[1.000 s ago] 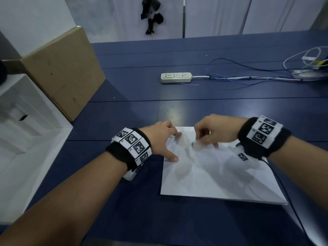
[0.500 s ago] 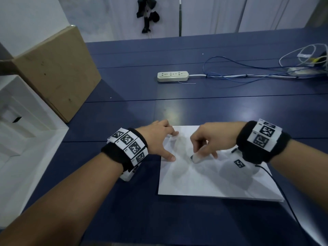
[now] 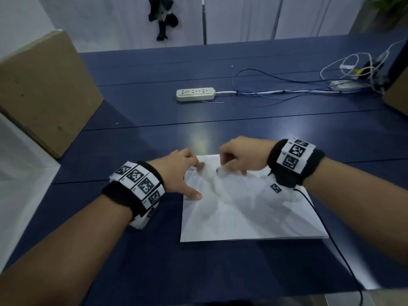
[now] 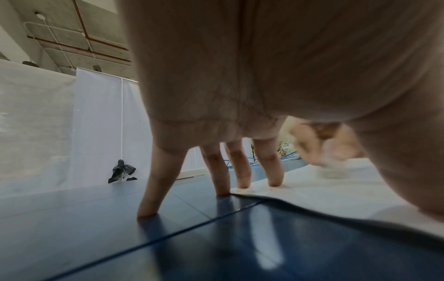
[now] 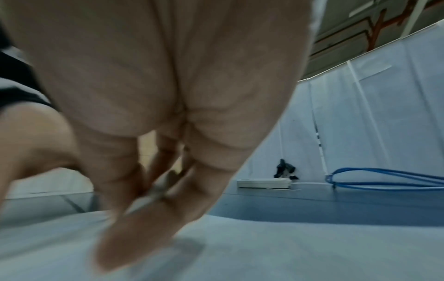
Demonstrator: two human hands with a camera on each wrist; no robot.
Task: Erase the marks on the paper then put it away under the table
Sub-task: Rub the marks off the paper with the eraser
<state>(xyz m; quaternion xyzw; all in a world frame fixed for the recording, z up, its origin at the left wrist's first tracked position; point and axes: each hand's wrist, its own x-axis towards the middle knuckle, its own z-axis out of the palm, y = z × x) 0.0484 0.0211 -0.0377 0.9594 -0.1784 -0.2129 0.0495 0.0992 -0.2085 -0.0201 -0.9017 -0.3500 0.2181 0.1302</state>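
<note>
walls: white curtain panels point(image 3: 242, 16) | ceiling: bare concrete, pipes point(image 4: 79, 38)

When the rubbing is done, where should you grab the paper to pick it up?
Probably the near right corner of the paper. It lies flat on the blue table, and that corner is free, away from the left hand pressing the far left edge. Come in from the right and pinch it.

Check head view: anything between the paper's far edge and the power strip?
Nothing. In the head view, only bare blue table separates the paper from the power strip; the strip's loose thin wire lies beside the strip.
</note>
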